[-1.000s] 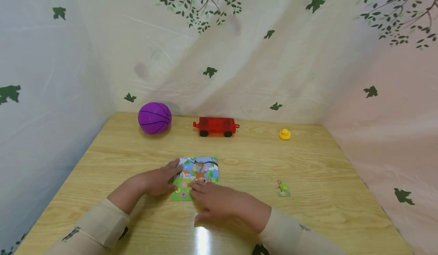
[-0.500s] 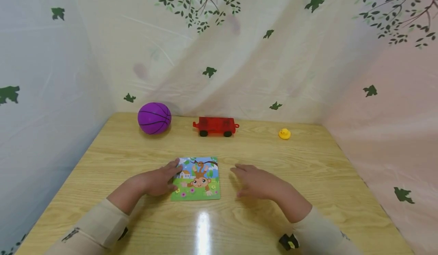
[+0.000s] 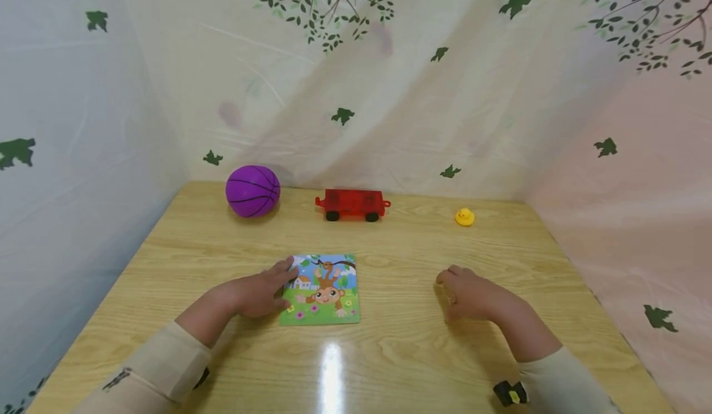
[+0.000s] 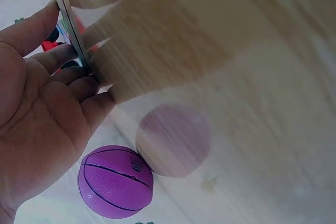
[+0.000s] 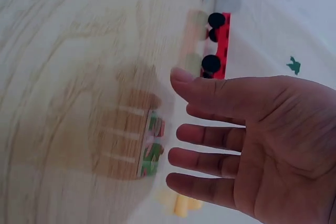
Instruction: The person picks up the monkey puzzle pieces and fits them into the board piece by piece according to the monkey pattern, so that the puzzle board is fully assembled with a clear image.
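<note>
Head view: left hand (image 3: 253, 295) rests on the counter (image 3: 400, 352) at the left edge of the monkey puzzle board (image 3: 322, 289), fingers straight, tips touching the board's edge, nothing gripped. Left wrist view confirms it: fingers (image 4: 50, 61) lie flat against the thin board edge (image 4: 71, 30), grip relaxed and wide.

Right hand (image 3: 473, 295) is well to the right of the puzzle board, palm down just over the counter, fingers loosely bent, holding nothing. Right wrist view shows the fingers (image 5: 210, 137) spread above a small loose puzzle piece (image 5: 152, 150) lying flat on the counter; hand is close over the piece, whether it touches, cannot tell. In head view the piece is hidden under the hand.

Puzzle board lies flat, near the front middle of the counter. Behind the board, along the far counter edge: purple ball (image 3: 253, 191) back left, red toy wagon (image 3: 353, 204) straight behind, yellow duck (image 3: 464, 217) back right, all well apart from the board. Leaf-print curtain (image 3: 389, 92) hangs behind.
</note>
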`<state>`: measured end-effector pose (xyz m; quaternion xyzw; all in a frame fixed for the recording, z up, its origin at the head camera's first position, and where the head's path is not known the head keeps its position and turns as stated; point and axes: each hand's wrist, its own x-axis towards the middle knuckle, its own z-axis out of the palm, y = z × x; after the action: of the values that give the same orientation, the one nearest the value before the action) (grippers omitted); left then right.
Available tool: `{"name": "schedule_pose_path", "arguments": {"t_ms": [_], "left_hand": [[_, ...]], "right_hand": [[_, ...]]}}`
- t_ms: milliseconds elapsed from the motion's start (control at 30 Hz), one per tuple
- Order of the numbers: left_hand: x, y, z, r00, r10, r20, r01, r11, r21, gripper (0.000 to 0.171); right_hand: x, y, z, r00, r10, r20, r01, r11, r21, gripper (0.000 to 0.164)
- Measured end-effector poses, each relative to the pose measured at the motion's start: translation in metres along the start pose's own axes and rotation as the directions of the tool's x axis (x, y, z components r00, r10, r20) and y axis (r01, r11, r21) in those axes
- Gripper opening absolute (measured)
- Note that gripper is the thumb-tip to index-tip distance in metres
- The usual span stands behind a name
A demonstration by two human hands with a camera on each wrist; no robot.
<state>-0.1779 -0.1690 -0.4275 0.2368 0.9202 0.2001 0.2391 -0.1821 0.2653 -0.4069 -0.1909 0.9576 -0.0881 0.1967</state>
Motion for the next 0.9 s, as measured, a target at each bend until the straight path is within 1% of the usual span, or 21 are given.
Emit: {"name": "schedule_pose_path", "arguments": {"t_ms": [167, 233, 400, 567, 667, 733, 900], "left_hand": [[-0.001, 0.002, -0.001, 1.0, 0.001, 0.003, -0.001, 1.0, -0.012, 0.07], [-0.002, 0.002, -0.001, 1.0, -0.004, 0.003, 0.004, 1.0, -0.014, 0.07], [-0.002, 0.002, -0.001, 1.0, -0.003, 0.0, 0.003, 1.0, -0.018, 0.069], [0.0, -0.002, 0.001, 1.0, 0.0, -0.01, 0.0, 1.0, -0.013, 0.07], [0.001, -0.004, 0.003, 1.0, 0.002, -0.016, -0.002, 1.0, -0.007, 0.07], [0.002, -0.003, 0.003, 1.0, 0.001, -0.017, -0.001, 1.0, -0.006, 0.07], [0.001, -0.001, 0.002, 1.0, 0.003, -0.016, -0.004, 1.0, -0.005, 0.07]], "right_hand": [[-0.006, 0.011, 0.004, 0.999, 0.006, 0.032, -0.006, 1.0, 0.007, 0.049], [-0.006, 0.015, 0.006, 1.0, -0.004, 0.024, 0.004, 1.0, 0.013, 0.044], [-0.004, 0.019, 0.009, 0.997, -0.067, -0.026, 0.067, 0.997, -0.027, 0.036], [-0.003, 0.014, 0.009, 0.994, -0.095, -0.05, 0.094, 0.995, -0.021, 0.033], [0.0, 0.009, 0.009, 0.991, -0.121, -0.057, 0.119, 0.992, -0.036, 0.03], [0.002, 0.005, 0.01, 0.987, -0.148, -0.065, 0.145, 0.988, -0.046, 0.03], [0.008, -0.006, 0.012, 0.982, -0.172, -0.078, 0.168, 0.984, -0.059, 0.027]]}}
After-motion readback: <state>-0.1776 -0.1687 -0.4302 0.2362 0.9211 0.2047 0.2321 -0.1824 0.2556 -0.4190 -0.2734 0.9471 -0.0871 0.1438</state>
